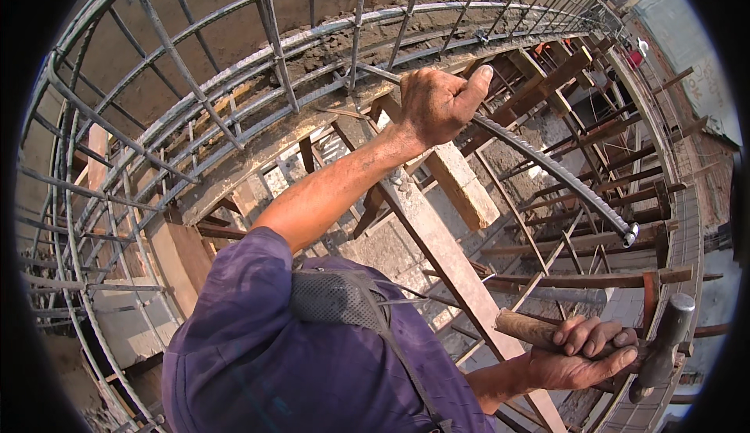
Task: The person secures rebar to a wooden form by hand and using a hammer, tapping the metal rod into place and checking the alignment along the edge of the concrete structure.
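Left hand [441,109]: closed in a fist around a metal bar [555,163], thumb sticking out. Right hand [586,347]: fingers curled round the wooden handle of a hammer [669,345], thumb lying along it. Count: two hands, one bar held, one hammer. Bar is grey, long, straight, ribbed, with a shiny blunt near end; it slants across upper middle to right, that end above the hammer, apart from it. Other end at the rebar cage [275,42]; can't tell if touching. Hammer: dark grey metal head, lower right. Below left hand: one long plank [445,249], one shorter wood block [465,187].
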{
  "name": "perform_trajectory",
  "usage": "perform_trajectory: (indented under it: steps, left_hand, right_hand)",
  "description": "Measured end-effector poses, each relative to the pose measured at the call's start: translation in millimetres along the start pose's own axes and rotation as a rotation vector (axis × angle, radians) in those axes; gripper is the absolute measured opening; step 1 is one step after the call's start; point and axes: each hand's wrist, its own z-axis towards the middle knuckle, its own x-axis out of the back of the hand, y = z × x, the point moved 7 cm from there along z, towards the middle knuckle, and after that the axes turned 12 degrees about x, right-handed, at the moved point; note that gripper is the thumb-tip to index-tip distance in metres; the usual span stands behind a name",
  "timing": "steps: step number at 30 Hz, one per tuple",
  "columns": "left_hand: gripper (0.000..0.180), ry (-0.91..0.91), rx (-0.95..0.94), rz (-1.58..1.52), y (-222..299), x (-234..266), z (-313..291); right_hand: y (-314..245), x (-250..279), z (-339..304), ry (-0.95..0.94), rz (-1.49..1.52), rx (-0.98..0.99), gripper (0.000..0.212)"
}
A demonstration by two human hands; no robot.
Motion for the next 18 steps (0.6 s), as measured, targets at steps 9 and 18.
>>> perform_trajectory:
  steps: [9, 18]
  left_hand:
    - [0.068, 0.025, 0.034, -0.016, -5.4, 3.5, 3.3]
    - [0.065, -0.139, -0.039, 0.105, -20.2, -30.7, -19.0]
  right_hand:
    - [-44.0, -1.0, 35.8, -0.023, 0.031, 0.232, 0.033]
    - [-5.0, -1.9, 1.4, -0.174, -0.121, -0.298, 0.037]
